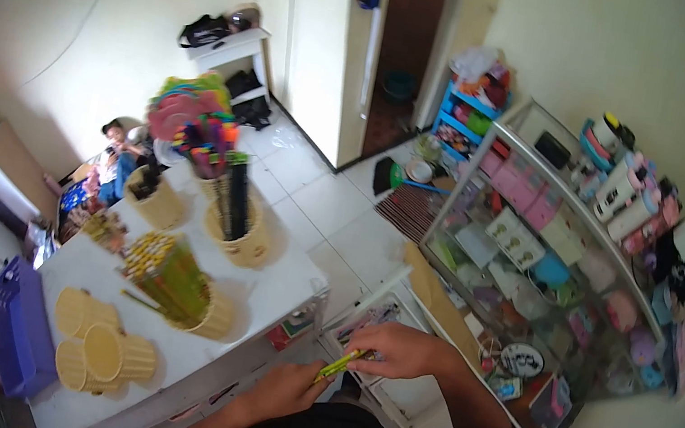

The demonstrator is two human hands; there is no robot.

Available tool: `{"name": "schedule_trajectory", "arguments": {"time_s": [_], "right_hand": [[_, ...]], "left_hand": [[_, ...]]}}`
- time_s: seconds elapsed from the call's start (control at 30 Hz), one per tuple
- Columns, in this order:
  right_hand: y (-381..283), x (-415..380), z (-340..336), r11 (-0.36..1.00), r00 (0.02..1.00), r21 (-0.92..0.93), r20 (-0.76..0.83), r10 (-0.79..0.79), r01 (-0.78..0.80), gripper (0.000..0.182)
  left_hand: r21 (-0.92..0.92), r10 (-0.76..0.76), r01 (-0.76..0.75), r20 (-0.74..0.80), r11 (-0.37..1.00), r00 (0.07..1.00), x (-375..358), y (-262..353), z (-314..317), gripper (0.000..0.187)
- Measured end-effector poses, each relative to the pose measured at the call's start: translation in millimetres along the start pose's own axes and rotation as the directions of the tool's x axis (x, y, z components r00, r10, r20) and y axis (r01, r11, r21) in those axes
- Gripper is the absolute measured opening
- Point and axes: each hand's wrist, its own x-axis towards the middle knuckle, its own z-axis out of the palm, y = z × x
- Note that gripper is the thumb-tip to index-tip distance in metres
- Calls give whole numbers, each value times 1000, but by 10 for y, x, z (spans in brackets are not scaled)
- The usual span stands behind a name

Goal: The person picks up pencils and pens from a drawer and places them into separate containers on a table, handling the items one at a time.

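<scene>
My left hand [283, 391] is closed around the lower end of a few thin yellow-green pencils [339, 365], held close in front of my body. At their upper end, the fingers of my right hand [399, 352] are pinched on the same pencils. How many there are is too small to tell. On the white table [252, 313] to the left, a cream cup [216, 316] holds a dense bundle of similar yellow-green pencils [167, 275], leaning over to the left.
Cream cups [120, 355] lie near the table's front. Behind stands another cup [237, 241] with dark sticks and colourful tops. Purple baskets [21, 322] are at left. A glass display case [529, 247] stands at right. A person [115, 160] sits beyond the table.
</scene>
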Motion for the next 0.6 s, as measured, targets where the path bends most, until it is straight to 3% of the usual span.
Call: {"name": "schedule_trajectory", "arguments": {"time_s": [0.07, 0.1, 0.13, 0.17, 0.2, 0.23, 0.37, 0.4, 0.43, 0.5, 0.6], "right_hand": [[-393, 235, -119, 892, 960, 432, -168, 223, -132, 16], [-445, 374, -69, 901, 970, 418, -143, 195, -119, 16], [-488, 498, 22, 832, 929, 554, -322, 182, 29, 19], [-529, 613, 120, 734, 853, 652, -480, 205, 190, 24], [-549, 743, 219, 734, 871, 652, -457, 184, 187, 24], [-558, 875, 333, 717, 826, 642, -537, 170, 270, 26], [-738, 1228, 545, 705, 718, 577, -682, 138, 412, 24], [-773, 1270, 545, 704, 732, 583, -668, 131, 406, 24], [-814, 1311, 528, 714, 692, 534, -716, 95, 454, 23], [-871, 1369, 409, 790, 588, 342, -809, -28, 508, 23], [-965, 1435, 45, 773, 361, 106, -918, -166, 625, 25]], "left_hand": [[-66, -2, -7, -131, 998, 991, -170, 30, -140, 33], [-211, -42, -12, -245, 977, 969, -240, 164, -272, 29], [-348, -91, -40, -351, 937, 932, -291, 239, -365, 25], [-350, -110, -33, -380, 936, 918, -334, 232, -385, 25], [-345, -84, -103, -486, 933, 870, -369, 206, -387, 23], [-331, -59, -171, -583, 928, 811, -410, 181, -388, 21], [-407, -119, -212, -652, 889, 749, -577, 100, -435, 20], [-450, -117, -209, -596, 869, 795, -647, 64, -464, 20], [-493, -111, -201, -533, 846, 839, -718, 33, -481, 20], [-544, -144, -201, -527, 815, 838, -829, 7, -496, 21], [-598, -178, -228, -541, 768, 822, -943, -42, -533, 26]]}}
